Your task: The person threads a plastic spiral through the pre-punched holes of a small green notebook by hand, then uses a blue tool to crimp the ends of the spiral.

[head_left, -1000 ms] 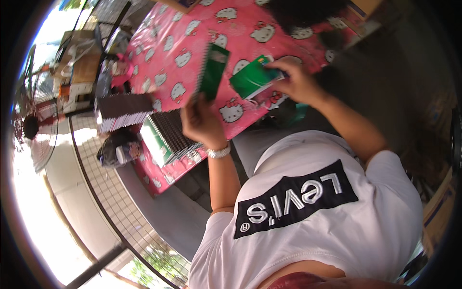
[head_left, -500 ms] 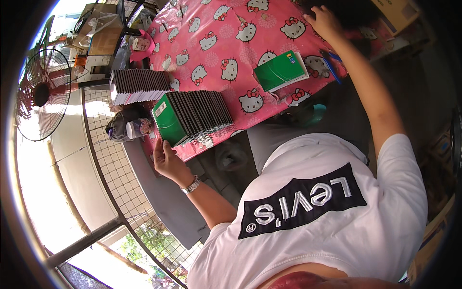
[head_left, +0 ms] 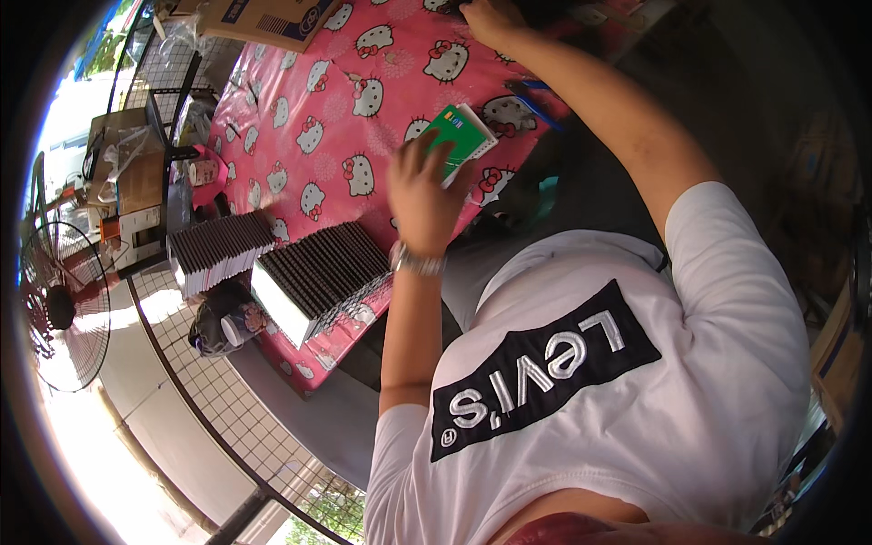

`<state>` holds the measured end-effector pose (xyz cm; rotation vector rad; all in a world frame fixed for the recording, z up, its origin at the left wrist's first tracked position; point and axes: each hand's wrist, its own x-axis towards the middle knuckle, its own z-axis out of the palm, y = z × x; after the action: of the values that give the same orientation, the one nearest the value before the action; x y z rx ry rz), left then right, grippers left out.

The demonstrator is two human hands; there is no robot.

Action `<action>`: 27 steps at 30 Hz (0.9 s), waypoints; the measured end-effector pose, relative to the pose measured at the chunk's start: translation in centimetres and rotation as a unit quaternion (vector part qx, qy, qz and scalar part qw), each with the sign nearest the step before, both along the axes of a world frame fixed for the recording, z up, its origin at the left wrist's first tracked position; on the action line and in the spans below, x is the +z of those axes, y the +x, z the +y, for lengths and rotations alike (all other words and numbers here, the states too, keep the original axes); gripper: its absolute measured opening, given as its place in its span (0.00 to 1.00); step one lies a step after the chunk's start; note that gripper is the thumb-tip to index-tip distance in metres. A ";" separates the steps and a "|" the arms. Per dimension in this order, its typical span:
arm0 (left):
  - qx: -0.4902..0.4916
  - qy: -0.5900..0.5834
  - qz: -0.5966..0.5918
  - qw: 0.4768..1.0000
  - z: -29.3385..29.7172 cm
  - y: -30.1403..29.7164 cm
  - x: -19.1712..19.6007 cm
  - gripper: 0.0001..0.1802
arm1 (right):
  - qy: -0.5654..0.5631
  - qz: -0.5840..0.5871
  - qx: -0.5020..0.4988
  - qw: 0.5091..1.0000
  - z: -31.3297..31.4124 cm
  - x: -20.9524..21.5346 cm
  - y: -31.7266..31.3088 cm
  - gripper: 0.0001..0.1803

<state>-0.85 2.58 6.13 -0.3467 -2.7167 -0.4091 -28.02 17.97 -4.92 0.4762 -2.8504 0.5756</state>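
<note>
Toward the green notebook (head_left: 465, 136) the left hand (head_left: 422, 200) has swung, away from the stacked notebooks (head_left: 322, 272). Its fingers spread wide over the notebook's left side, touching or not I can't tell. That notebook lies on the pink tablecloth (head_left: 341, 118). Beyond, the right hand (head_left: 493, 23) reaches out; its grip I can't tell.

On the worktop (head_left: 341, 127), a single notebook (head_left: 467, 134) lies right of two notebook rows, the left hand (head_left: 422, 200) over its near left part. The nearer row (head_left: 322, 272) stands along the near edge; the farther row (head_left: 221, 250) is just left and behind. Before the farther row, a cup (head_left: 242, 327) is beside a bag (head_left: 209, 320). The right hand (head_left: 493, 23) is beyond the notebook, right of a cardboard box (head_left: 272, 20). A fan (head_left: 62, 307) stands past the left edge.
</note>
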 end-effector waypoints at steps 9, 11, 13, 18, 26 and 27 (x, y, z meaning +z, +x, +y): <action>-0.061 -0.027 -0.161 0.985 -0.7 -4.1 -4.6 0.17 | -0.342 0.010 0.054 0.938 3.7 4.6 5.0 0.13; -0.068 -0.022 -0.177 0.982 -1.0 -4.2 -4.7 0.16 | -0.365 -0.125 0.071 0.920 4.6 4.8 8.0 0.15; -0.072 -0.022 -0.176 0.981 -1.0 -4.3 -4.2 0.17 | -0.403 -0.263 0.084 0.873 5.4 5.0 11.8 0.21; -0.091 -0.032 -0.141 0.985 -0.8 -4.1 -4.1 0.16 | -0.399 -0.329 0.062 0.854 5.0 1.8 19.2 0.21; -0.071 -0.003 -0.080 0.994 -1.0 -3.3 -5.2 0.19 | -0.289 -0.132 0.120 0.941 2.9 1.9 22.5 0.16; -0.068 -0.001 -0.075 0.995 -1.0 -3.2 -5.4 0.20 | -0.295 -0.124 0.110 0.941 2.7 2.2 22.5 0.15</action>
<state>-4.04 1.57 0.75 -0.5244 -2.8484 -0.4876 -5.57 20.72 -2.77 0.6431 -2.6508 1.5647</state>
